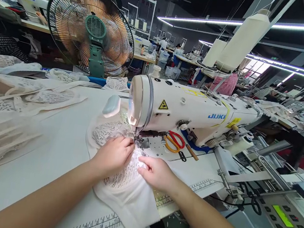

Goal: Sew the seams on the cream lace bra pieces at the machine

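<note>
both forearms reach forward over the near edge of the surface (59, 146), palms down. the left hand (114, 154) is curled, its fingers bent and pressing the lace fabric (126, 186) flat just beside the needle of the sewing machine (186, 111). the right hand (156, 173) lies to the right of it, fingers loosely bent with the tips pinching a fold of the same fabric; the two hands are near each other but apart. the fabric lies on the surface under the machine head, one end past the needle and the other hanging over the near edge. counted: one sewing machine, one pair of scissors (175, 141) with red and orange handles on the machine bed, two thread cones (243, 40) above the machine, one fan (91, 32) behind the surface, and a pile of lace pieces (16, 91) at the left, too overlapped to count.
</note>
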Demonstrator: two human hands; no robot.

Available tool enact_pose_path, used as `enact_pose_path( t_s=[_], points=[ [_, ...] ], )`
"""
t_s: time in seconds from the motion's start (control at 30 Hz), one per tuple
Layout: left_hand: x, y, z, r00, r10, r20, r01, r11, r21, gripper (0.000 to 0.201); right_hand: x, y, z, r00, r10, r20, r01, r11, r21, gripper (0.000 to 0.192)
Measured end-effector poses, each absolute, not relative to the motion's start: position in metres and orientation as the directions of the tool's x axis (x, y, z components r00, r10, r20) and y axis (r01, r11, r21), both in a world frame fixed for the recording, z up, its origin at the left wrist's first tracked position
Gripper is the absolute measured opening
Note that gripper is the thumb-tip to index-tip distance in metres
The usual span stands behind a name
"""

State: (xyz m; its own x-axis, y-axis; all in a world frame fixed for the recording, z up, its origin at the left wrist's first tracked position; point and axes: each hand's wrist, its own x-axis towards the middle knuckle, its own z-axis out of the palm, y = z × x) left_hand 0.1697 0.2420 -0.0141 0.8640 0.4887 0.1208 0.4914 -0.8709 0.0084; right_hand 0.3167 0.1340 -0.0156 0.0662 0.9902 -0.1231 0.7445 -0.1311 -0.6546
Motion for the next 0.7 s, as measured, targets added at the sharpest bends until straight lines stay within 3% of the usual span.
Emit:
enact_pose_path(
  t_s=[0.4,0.7],
  points=[
    [0.171,0.245,-0.016,0.864,0.482,0.145,0.487,-0.873,-0.006,0.033,0.317,0.138,-0.009,0.056,0.973,-0.222,0.731,-0.192,-0.655,0.043],
    [0.170,0.253,-0.017,0.840,0.515,0.171,0.523,-0.853,-0.002,0.033,0.318,0.147,-0.013,0.069,0.978,-0.198,0.755,-0.181,-0.630,0.047]
  ],
)
